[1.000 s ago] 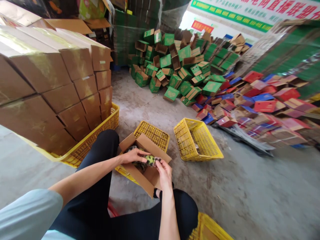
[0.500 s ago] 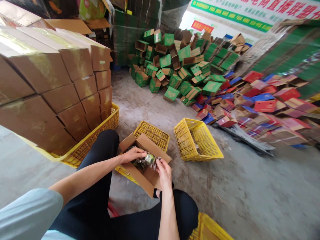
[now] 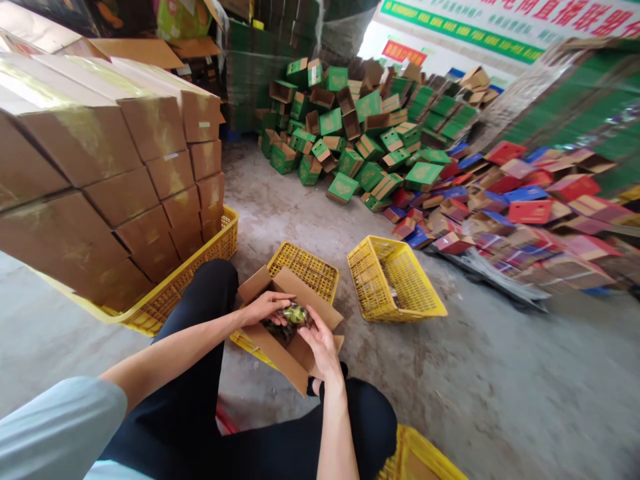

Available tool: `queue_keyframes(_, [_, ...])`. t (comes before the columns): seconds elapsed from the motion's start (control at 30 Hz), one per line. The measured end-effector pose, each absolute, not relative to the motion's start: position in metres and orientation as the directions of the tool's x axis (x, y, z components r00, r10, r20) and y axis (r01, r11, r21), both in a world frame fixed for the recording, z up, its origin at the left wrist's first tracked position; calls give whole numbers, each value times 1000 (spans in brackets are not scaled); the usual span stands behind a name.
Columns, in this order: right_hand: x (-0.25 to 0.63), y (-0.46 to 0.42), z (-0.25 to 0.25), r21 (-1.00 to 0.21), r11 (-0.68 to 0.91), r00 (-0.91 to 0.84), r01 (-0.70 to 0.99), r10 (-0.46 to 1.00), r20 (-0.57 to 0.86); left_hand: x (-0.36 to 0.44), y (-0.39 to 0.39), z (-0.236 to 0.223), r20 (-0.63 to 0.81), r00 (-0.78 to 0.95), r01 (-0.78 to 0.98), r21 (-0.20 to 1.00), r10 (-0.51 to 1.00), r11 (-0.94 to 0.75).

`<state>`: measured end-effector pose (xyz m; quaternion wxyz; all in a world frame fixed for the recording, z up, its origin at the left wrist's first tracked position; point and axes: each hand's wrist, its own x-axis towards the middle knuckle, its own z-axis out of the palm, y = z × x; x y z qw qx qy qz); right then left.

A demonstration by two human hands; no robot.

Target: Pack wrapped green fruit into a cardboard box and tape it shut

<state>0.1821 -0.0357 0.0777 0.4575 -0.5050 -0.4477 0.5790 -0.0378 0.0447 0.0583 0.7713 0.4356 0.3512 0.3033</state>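
A yellow-green, roundish item in clear plastic wrap [image 3: 295, 314] is held between my two hands, over an open cardboard box [image 3: 281, 358]. My left hand [image 3: 265, 307] grips its left end, with fingers bent around the wrapping. On the other end, my right hand [image 3: 321, 341] has its thumb and fingers closed. What is inside the wrap is too small to name surely. More dark, shiny wrapped items [image 3: 280, 332] lie in the box, partly hidden by my hands. The box's flaps stand open, and it rests on an upturned yellow plastic crate [image 3: 310, 272].
To the right stands a yellow basket [image 3: 400, 283]. Stacked taped cartons [image 3: 120, 193] fill a large yellow crate [image 3: 190, 283] at left. Piles of green boxes [image 3: 345, 187] and red and blue boxes [image 3: 530, 212] lie beyond. Another yellow crate [image 3: 420, 453] is near my right knee.
My fingers have moved from pulling at the wrapper's ends to curling around the item. The wrapping now lies closer around it, and my right hand has shifted inward.
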Motion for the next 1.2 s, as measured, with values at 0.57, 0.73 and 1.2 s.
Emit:
queue_keyframes(0.57, [186, -30, 65, -918, -370, 172, 142, 922, -346, -34, 45, 54, -246, 622, -9, 947, 743, 321])
queue_keyframes(0.73, [191, -28, 58, -923, -354, 249, 153, 917, -310, -32, 49, 46, -181, 559, -53, 966, 809, 253])
queue_keyframes(1.2, [190, -36, 58, -266, -53, 25, 963, 994, -106, -44, 63, 16, 142, 489, 414, 830, 861, -372])
